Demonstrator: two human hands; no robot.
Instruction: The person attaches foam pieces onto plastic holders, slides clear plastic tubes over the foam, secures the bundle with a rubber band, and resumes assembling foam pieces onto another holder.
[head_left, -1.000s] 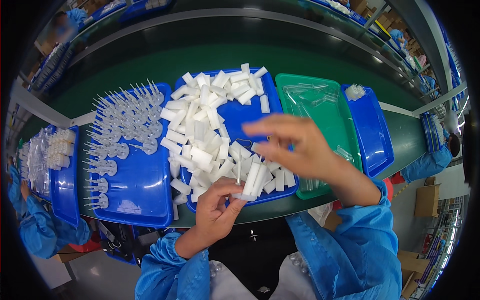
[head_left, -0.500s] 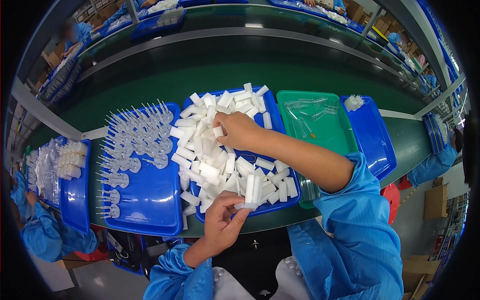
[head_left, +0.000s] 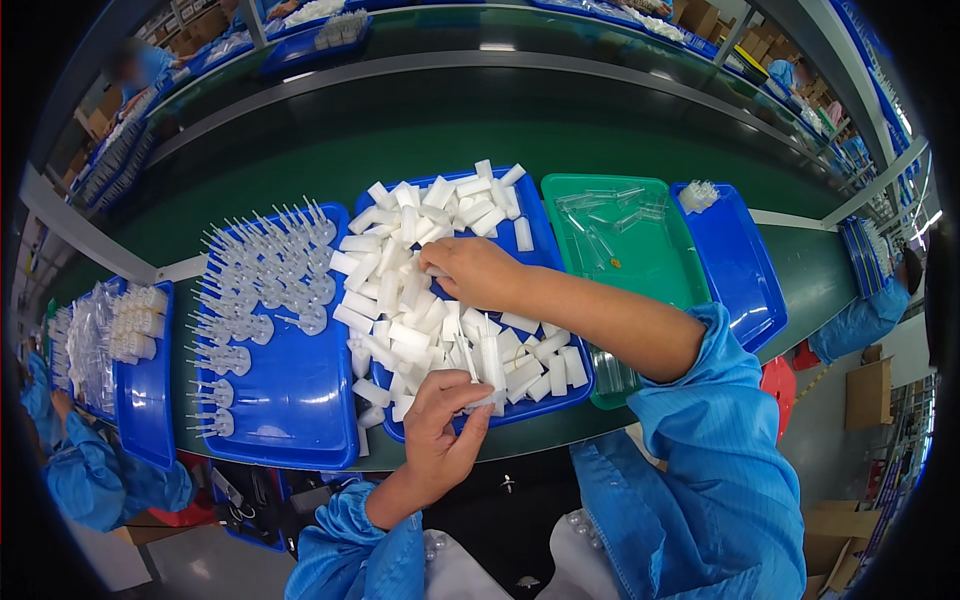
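My left hand [head_left: 440,430], near the front edge of the tray, pinches a clear plastic base with thin upright stems [head_left: 484,396]. A white cylinder [head_left: 493,362] stands upright on the base beside a bare stem. Over the middle of the heap, my right hand [head_left: 470,272] has its fingers closed on a white cylinder, mostly covered by the fingers. Many similar loose white cylinders [head_left: 408,335] are piled in the blue tray [head_left: 543,215] below both hands.
To the left, a blue tray [head_left: 290,420] holds rows of clear stemmed pieces [head_left: 265,265]. On the right, a green tray [head_left: 640,255] carries clear tubes [head_left: 620,210], beside another blue tray [head_left: 745,270]. A dark green belt [head_left: 480,130] runs behind. Other people work at the far sides.
My right hand has come slightly nearer within the heap, its fingers still closed. The stemmed base in my left hand has tilted a little. The whole view has shifted slightly.
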